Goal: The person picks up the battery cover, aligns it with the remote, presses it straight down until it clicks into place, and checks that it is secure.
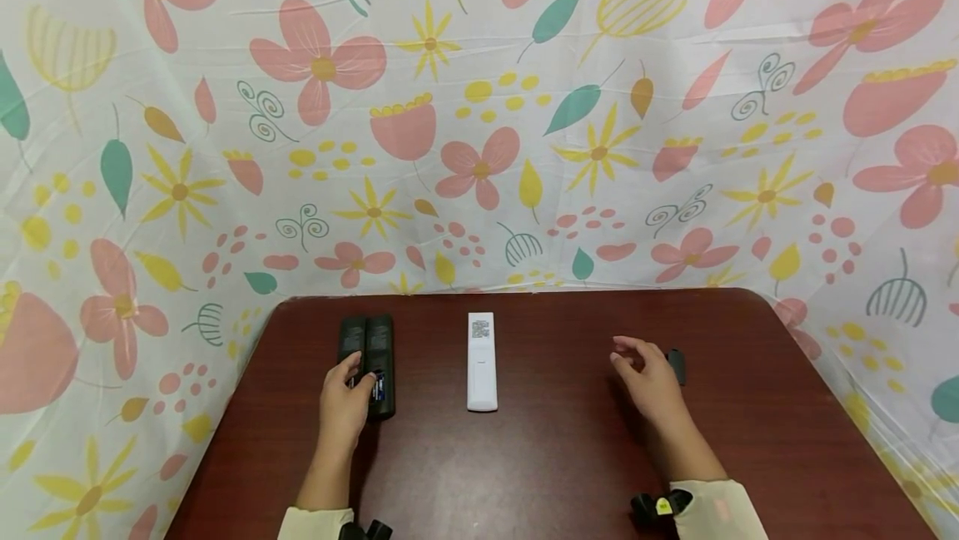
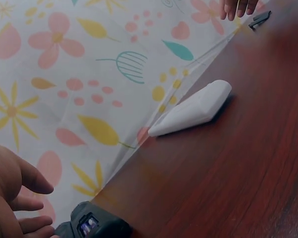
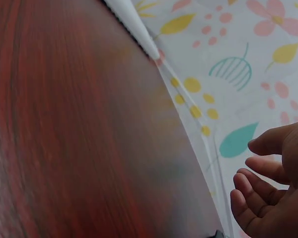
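Two black remote controls lie side by side at the table's left, the left one [image 1: 352, 334] and the right one [image 1: 380, 332]. The right one's battery compartment is uncovered, and batteries [image 1: 379, 388] show inside. My left hand [image 1: 343, 405] is over the pair, fingers loosely bent and holding nothing; whether it touches them I cannot tell. A white remote control [image 1: 482, 365] lies back side up in the middle. Over the right side, my right hand [image 1: 650, 382] hovers with relaxed fingers and nothing in them. Partly hidden behind it is a small dark cover-like piece [image 1: 677, 366].
The dark red-brown wooden table [image 1: 554, 457] has rounded far corners. A flower-printed cloth [image 1: 479, 132] hangs along its back and sides. Black wrist cameras sit at both cream sleeves [image 1: 722, 511].
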`<state>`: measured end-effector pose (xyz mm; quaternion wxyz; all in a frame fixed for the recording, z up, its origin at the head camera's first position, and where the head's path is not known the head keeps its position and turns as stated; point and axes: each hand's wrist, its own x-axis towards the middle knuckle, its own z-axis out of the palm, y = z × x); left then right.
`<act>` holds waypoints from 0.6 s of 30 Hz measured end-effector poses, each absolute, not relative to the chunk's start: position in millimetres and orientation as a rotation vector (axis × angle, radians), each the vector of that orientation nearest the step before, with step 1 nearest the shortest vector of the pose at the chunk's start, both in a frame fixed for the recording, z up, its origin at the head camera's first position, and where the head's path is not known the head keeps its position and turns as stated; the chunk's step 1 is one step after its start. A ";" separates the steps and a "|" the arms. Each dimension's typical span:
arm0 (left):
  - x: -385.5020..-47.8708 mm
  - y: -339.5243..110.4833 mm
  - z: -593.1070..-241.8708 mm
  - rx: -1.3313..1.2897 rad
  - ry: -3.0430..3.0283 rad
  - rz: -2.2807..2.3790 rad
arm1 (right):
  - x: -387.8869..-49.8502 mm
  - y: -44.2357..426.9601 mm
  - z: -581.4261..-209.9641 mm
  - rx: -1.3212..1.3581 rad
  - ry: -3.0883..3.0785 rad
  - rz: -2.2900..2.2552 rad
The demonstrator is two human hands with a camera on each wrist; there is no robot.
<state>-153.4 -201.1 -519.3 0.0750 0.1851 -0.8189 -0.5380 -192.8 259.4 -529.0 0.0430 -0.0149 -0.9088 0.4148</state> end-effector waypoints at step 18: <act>-146.6 -214.0 -524.3 0.592 -2.543 -1.388 | -194.2 286.4 -532.7 -0.078 -2.773 1.091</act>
